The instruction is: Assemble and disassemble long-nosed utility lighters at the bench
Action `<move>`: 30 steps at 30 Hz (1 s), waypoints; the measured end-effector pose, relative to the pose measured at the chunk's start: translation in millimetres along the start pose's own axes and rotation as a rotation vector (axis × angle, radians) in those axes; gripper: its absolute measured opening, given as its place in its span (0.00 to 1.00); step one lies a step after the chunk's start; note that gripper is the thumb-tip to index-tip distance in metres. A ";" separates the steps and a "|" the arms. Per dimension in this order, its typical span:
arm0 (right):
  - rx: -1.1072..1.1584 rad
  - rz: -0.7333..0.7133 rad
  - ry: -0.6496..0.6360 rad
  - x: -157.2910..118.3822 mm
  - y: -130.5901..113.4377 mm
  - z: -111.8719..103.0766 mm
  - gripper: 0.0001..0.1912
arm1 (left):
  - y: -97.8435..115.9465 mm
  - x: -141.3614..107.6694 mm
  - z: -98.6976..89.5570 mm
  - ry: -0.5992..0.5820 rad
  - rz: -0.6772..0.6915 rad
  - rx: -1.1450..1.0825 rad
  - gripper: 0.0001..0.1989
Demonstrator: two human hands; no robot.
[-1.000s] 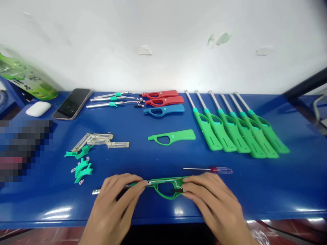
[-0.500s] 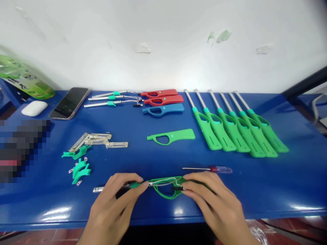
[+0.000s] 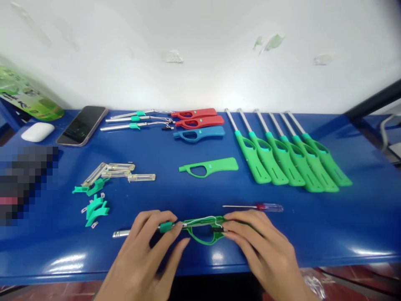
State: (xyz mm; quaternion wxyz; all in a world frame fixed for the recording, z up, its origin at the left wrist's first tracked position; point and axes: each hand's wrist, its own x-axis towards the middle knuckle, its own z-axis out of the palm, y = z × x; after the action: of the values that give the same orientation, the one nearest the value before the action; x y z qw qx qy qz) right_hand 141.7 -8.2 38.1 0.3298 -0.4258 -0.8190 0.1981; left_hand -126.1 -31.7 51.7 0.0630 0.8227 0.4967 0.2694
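Two ends are held: the metal tube (image 3: 121,233) is pinched by the left hand (image 3: 156,238), and the open green shell (image 3: 205,240), to its right, is gripped by the right hand (image 3: 253,234).

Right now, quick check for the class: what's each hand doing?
Left hand: closed on the metal tube.
Right hand: closed on the open green shell and small black part.

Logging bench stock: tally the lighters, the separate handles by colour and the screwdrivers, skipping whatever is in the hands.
Green lighters: 6
Red handles: 2
Blue handle: 1
Green handle: 1
Screwdriver: 1
Total: 11
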 end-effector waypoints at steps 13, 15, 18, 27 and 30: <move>-0.022 0.000 0.016 3.7 -3.7 0.6 0.08 | -1.1 6.7 7.6 -0.128 0.081 0.009 0.18; -0.017 0.002 0.018 4.0 -4.2 0.2 0.08 | -1.2 3.7 9.4 -0.117 0.079 0.011 0.20; -0.013 0.010 0.021 3.3 -5.0 -0.3 0.08 | 0.4 3.1 12.5 -0.101 0.080 0.009 0.19; -0.015 0.014 0.045 4.2 -6.0 0.6 0.07 | -1.0 2.2 19.5 -0.055 0.073 0.023 0.18; -0.017 0.009 0.039 4.9 -5.7 0.2 0.07 | -0.6 2.2 19.7 -0.050 0.061 0.012 0.18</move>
State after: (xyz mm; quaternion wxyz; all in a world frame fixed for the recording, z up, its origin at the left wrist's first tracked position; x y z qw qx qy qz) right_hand 136.3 -7.4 43.2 0.3410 -0.4358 -0.8123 0.1844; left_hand -115.8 -26.3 35.6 0.0624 0.8441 0.4713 0.2477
